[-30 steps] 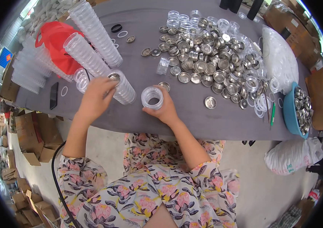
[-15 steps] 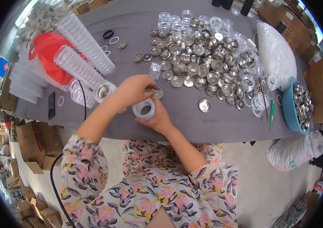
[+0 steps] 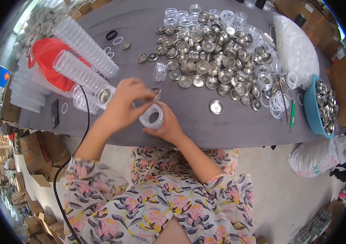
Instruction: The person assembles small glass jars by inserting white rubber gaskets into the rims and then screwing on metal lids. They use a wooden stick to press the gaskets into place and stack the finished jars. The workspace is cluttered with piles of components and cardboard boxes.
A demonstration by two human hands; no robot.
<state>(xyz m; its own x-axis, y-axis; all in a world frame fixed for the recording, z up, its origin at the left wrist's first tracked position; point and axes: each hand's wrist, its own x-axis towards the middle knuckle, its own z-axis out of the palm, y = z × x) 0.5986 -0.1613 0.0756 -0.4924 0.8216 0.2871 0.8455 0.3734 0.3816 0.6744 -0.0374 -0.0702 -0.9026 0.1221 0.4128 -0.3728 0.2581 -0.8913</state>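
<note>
My right hand [image 3: 168, 124] is wrapped round a clear round plastic piece with a ring-like rim [image 3: 145, 118] and a dark opening, near the table's front edge. Just above and left of it is my left hand [image 3: 130, 101], its fingers smeared by motion. A shiny round metal cap [image 3: 156, 92] shows at the left fingertips and seems to be held there, though the grip itself is blurred. To the left, another metal cap [image 3: 105, 95] sits in the end of a clear plastic container. A lone metal cap [image 3: 216, 107] lies right of my right hand.
A large heap of metal caps [image 3: 202, 66] covers the table's middle, with clear plastic rings [image 3: 170, 21] behind. Stacked clear containers [image 3: 79, 69] and a red bag [image 3: 53, 61] lie left. On the right are white rings [image 3: 278, 106], a green pen [image 3: 292, 113] and a blue basket [image 3: 312, 107].
My left hand has moved left, away from the plastic piece, and the metal cap at its fingertips has shifted left as well. My right hand keeps its hold. The view has shifted slightly.
</note>
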